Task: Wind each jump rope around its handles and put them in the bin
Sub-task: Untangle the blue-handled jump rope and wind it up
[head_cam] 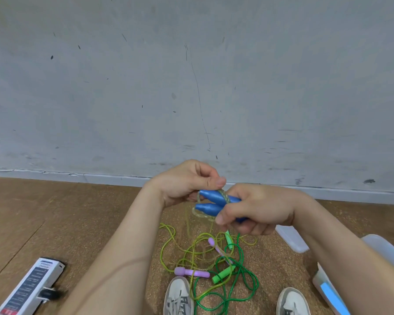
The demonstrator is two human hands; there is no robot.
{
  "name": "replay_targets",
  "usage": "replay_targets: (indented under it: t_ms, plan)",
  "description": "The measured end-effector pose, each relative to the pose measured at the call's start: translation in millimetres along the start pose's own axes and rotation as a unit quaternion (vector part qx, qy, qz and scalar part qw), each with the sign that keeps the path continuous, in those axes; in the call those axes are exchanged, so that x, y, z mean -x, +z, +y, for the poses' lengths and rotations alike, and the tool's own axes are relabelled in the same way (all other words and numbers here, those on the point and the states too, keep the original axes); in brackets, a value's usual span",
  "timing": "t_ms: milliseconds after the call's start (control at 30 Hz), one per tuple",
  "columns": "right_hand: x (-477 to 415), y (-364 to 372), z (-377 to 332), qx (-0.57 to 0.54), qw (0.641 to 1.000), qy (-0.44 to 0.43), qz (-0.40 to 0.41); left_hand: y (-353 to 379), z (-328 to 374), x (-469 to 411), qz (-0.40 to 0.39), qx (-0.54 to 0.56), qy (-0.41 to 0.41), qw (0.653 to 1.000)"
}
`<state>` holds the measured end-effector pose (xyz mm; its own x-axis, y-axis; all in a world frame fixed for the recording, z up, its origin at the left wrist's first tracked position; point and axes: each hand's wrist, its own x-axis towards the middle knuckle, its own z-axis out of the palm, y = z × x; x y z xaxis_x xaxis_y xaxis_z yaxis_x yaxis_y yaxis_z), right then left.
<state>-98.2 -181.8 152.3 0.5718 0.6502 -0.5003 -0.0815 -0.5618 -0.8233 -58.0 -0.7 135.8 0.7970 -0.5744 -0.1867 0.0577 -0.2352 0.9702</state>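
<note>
My right hand [255,209] grips two blue jump rope handles [212,202] held side by side in front of me. A clear yellowish cord [224,195] is looped around the handles. My left hand [187,183] pinches that cord just above the handles. On the floor below lies a tangle of ropes: purple handles [191,272], green handles [222,275] and a dark green cord [243,278]. A translucent plastic bin [382,246] stands at the right edge, partly hidden behind my right forearm.
A clear bin lid [291,238] lies on the brown floor right of the tangle. A white box [30,287] sits at the lower left. My two white shoes [179,296] flank the ropes. A grey wall rises behind.
</note>
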Motion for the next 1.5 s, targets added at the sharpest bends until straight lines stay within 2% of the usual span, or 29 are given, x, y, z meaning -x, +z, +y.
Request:
replay_targets:
  t_ms: [100, 300, 533, 700, 767, 867, 933, 1000, 1133, 1200, 1300, 1367, 1433, 1500]
  plan:
    - [-0.7, -3.1, 2.0, -0.052, 0.998, -0.038, 0.007, 10.6, -1.1, -7.3, 0.031, 0.093, -0.017, 0.995]
    - [-9.3, -6.5, 6.3, -0.157, 0.978, -0.083, 0.11, 32.8, 4.8, -22.7, 0.162, 0.13, -0.034, 0.978]
    - [-13.9, -14.8, 9.2, -0.174, 0.956, -0.063, 0.228, 32.6, -0.9, -24.0, 0.205, 0.04, -0.007, 0.978]
    - [-15.8, -24.6, 17.2, -0.081, 0.936, -0.027, 0.343, 23.7, -6.3, -15.3, 0.195, -0.149, 0.014, 0.969]
    - [-18.4, -25.8, 19.8, -0.039, 0.925, -0.017, 0.378, 25.3, -4.4, -12.8, 0.213, -0.292, 0.032, 0.932]
    - [-21.6, -28.8, 23.6, 0.062, 0.901, 0.009, 0.429, 33.5, 6.0, -5.9, 0.231, -0.51, 0.065, 0.826]
    - [-21.4, -29.2, 24.5, 0.122, 0.89, 0.031, 0.438, 37.5, 9.7, -3.4, 0.223, -0.562, 0.112, 0.789]
    - [-21.4, -27.5, 24.3, 0.164, 0.889, 0.044, 0.425, 37.4, 12.0, -3.4, 0.207, -0.574, 0.144, 0.779]
    - [-25.6, -20.9, 25.8, 0.24, 0.897, 0.051, 0.367, 34.5, 14.2, -3.5, 0.2, -0.554, 0.146, 0.794]
    - [-28.3, -17.1, 27.1, 0.29, 0.891, 0.05, 0.344, 35.6, 14.1, -4.2, 0.217, -0.517, 0.134, 0.817]
    - [-28.2, -14.0, 26.5, 0.326, 0.883, 0.046, 0.335, 38.5, 15.6, -5.9, 0.266, -0.348, 0.079, 0.895]
    - [-27.3, -12.8, 25.7, 0.338, 0.876, 0.04, 0.341, 37.7, 15.2, -7.3, 0.259, -0.22, 0.041, 0.94]
    - [-28.5, -10.8, 25.4, 0.344, 0.873, 0.031, 0.345, 37.0, 16.1, -7.0, 0.233, -0.088, 0.011, 0.968]
    - [-30.0, -7.8, 25.0, 0.357, 0.868, 0.023, 0.345, 36.2, 17.3, -6.3, 0.223, 0.01, -0.016, 0.975]
